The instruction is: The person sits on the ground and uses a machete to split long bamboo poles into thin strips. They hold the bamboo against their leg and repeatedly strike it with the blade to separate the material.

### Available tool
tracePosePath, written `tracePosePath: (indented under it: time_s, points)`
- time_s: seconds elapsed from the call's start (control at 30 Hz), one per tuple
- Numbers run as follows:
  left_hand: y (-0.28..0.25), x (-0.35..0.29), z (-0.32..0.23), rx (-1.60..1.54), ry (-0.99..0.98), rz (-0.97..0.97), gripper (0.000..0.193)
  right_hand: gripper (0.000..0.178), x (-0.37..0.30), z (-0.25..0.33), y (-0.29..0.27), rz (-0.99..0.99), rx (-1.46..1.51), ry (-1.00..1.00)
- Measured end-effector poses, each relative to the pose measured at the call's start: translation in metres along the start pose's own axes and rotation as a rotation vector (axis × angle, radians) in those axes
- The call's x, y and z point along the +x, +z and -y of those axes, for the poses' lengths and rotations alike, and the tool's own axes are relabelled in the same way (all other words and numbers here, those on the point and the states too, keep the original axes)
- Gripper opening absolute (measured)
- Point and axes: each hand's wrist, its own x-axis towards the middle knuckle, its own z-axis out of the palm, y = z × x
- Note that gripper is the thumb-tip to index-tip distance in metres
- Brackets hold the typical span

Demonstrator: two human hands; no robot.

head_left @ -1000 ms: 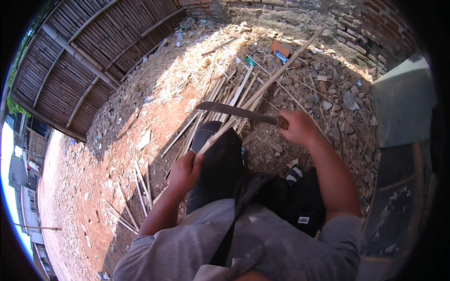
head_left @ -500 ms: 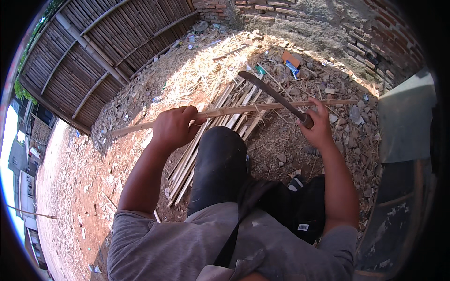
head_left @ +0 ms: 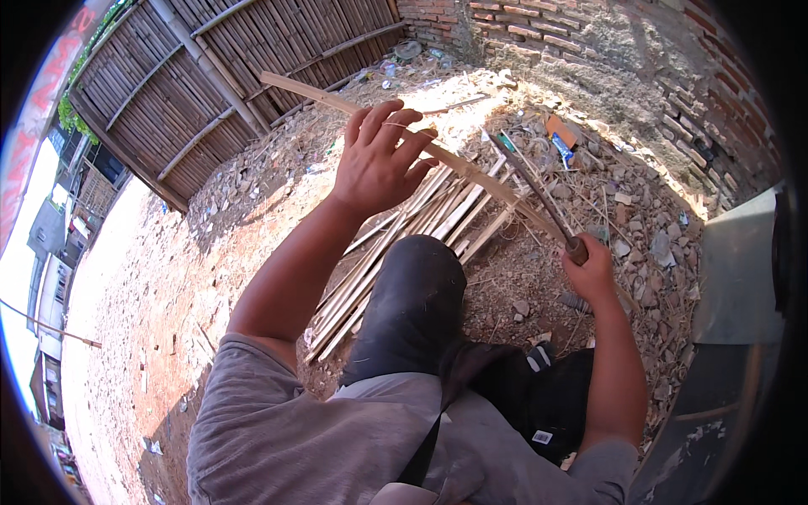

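Observation:
A long pale bamboo strip (head_left: 484, 178) runs slantwise in front of me, from upper left down toward my right hand. My left hand (head_left: 374, 168) is on its upper half, fingers raised and loosely curled, the strip passing between thumb and fingers. In my right hand (head_left: 592, 268) is a machete (head_left: 539, 189), gripped by its wooden handle, with its dark, narrow blade pointing up and away. The blade lies close to the strip; whether they touch I cannot tell. Under the strip, a pile of split bamboo strips (head_left: 387, 252) lies on the ground beside my bent knee.
A bamboo fence (head_left: 278, 59) stands at the far left, and a brick wall (head_left: 539, 29) at the far right. Rubble and litter (head_left: 640, 227) cover the ground on the right. A grey panel (head_left: 736, 269) rises close by my right arm.
My left hand has moved up and away and its fingers have loosened. The strip has swung from nearly level to slanting, left end raised. The machete, in my right hand, has moved lower and turned.

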Motion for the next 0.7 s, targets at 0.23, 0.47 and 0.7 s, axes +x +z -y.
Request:
tracePosePath:
  time_s: [0.23,0.47,0.7]
  points:
    - [0.042,-0.066,-0.103,-0.497,-0.170,-0.036,0.035,0.021,0.008,-0.005,-0.001,-0.203,0.075,0.100]
    - [0.103,-0.070,-0.194,-0.881,-0.648,0.239,0.106,0.024,0.013,-0.001,0.004,-0.338,0.390,0.271]
    - [0.160,-0.054,-0.262,-1.323,-0.618,0.693,0.076,0.019,0.017,0.018,0.014,-0.353,0.801,0.175]
